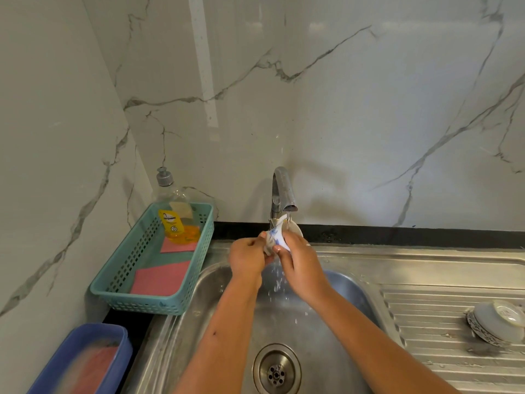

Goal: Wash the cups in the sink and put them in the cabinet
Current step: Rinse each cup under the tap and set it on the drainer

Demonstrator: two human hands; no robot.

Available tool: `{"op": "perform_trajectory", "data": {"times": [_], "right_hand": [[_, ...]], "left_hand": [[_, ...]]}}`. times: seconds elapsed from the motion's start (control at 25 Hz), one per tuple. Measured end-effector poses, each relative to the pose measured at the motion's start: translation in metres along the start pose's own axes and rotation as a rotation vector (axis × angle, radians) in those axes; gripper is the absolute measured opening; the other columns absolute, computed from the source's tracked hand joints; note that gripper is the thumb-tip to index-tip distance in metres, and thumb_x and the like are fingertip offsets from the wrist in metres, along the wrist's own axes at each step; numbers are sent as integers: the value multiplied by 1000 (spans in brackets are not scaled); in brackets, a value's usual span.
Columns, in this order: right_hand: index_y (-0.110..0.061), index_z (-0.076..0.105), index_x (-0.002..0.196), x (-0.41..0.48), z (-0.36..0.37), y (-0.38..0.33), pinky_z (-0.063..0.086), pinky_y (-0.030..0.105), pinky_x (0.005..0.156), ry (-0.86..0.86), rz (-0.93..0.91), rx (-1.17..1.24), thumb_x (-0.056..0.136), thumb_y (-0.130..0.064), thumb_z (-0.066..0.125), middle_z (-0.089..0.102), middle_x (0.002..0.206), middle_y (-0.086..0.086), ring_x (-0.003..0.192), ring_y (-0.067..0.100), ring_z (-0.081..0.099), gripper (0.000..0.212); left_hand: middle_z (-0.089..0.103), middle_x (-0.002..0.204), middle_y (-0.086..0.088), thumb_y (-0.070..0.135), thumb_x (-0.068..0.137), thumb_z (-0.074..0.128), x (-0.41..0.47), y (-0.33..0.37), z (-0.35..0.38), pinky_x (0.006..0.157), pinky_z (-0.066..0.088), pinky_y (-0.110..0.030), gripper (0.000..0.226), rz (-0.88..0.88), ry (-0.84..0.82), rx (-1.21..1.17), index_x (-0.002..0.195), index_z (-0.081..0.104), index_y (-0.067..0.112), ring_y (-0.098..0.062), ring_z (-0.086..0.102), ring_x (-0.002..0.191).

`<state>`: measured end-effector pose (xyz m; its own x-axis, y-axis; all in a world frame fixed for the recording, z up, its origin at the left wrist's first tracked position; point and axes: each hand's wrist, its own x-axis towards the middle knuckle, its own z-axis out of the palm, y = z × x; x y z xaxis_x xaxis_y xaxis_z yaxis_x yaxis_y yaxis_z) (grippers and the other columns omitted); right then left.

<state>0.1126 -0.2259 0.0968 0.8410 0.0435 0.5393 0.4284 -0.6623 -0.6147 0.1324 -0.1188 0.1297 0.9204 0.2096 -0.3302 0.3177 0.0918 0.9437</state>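
A small white cup with a blue pattern (pixel 279 236) is held under the running tap (pixel 282 191), above the steel sink (pixel 221 282). My right hand (pixel 298 261) grips the cup from the right side, its rim tilted toward the wall. My left hand (pixel 247 255) holds it from the left, fingers curled at its base. Water falls between my hands into the basin. A second cup (pixel 495 321) with a dark patterned rim lies upside down on the draining board at the right.
A teal basket (pixel 113 280) on the left counter holds a yellow dish soap bottle (pixel 174 211) and pink cloths. A blue tub (pixel 71 359) sits at the lower left. The drain (pixel 276 372) is in the basin's middle. The ribbed draining board (pixel 443 322) extends right.
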Motion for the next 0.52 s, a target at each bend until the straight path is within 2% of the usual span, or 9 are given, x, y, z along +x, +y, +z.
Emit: {"op": "perform_trajectory", "data": {"times": [0.12,0.2,0.24,0.28,0.36,0.4,0.44,0.48,0.52], "right_hand": [[-12,52,127,-2,-8,6,49,25,71,-119,16,-121,96,-24,51,67,104,9,86,22,63,33],[-12,62,110,-2,-5,7,45,20,60,-61,116,-44,95,-26,54,65,84,3,69,11,58,21],[-12,65,92,-1,-2,7,42,19,58,32,238,85,93,-25,57,61,74,1,62,8,53,15],[-11,63,77,1,1,5,44,24,57,154,408,260,91,-25,60,57,66,2,59,10,51,20],[-10,64,65,5,3,-3,52,32,59,331,757,829,84,-27,66,61,65,7,61,17,61,26],[-12,67,64,7,4,-8,53,29,59,319,842,1173,78,-29,69,63,66,8,63,18,64,23],[-12,69,63,8,5,-12,53,25,59,295,893,1409,72,-33,69,64,66,6,64,16,65,22],[-12,69,68,9,5,-15,52,25,61,268,933,1499,76,-36,63,64,69,7,67,15,65,26],[-9,67,79,10,7,-13,52,28,66,203,978,1420,87,-36,54,64,76,10,73,17,64,31]], "left_hand": [[71,85,-15,25,88,68,-1,-14,-6,69,58,-32,21,-65,55,-84,76,65,8,-25,69,78],[70,89,-13,28,86,69,-2,-22,-3,75,59,-37,19,-58,67,-128,83,62,10,-26,68,84],[69,94,-11,32,86,68,-4,-23,2,79,58,-40,19,-16,41,-117,88,61,14,-26,67,88],[67,100,-8,37,86,66,-8,-24,7,81,56,-41,18,63,-17,-75,93,61,20,-24,66,91],[59,117,-3,43,85,62,-19,-24,19,88,51,-37,26,340,-172,138,105,60,26,-20,60,104],[51,126,0,44,86,60,-23,-24,25,94,47,-35,33,489,-212,302,113,58,26,-18,55,110],[44,132,0,44,88,57,-26,-24,29,99,44,-34,38,611,-193,460,120,54,25,-17,51,114],[39,136,-1,44,90,53,-29,-21,33,100,43,-36,40,668,-144,575,125,51,24,-21,51,114],[37,135,-4,45,94,47,-31,-17,34,97,45,-39,41,644,-102,662,128,47,23,-26,53,111]]}}
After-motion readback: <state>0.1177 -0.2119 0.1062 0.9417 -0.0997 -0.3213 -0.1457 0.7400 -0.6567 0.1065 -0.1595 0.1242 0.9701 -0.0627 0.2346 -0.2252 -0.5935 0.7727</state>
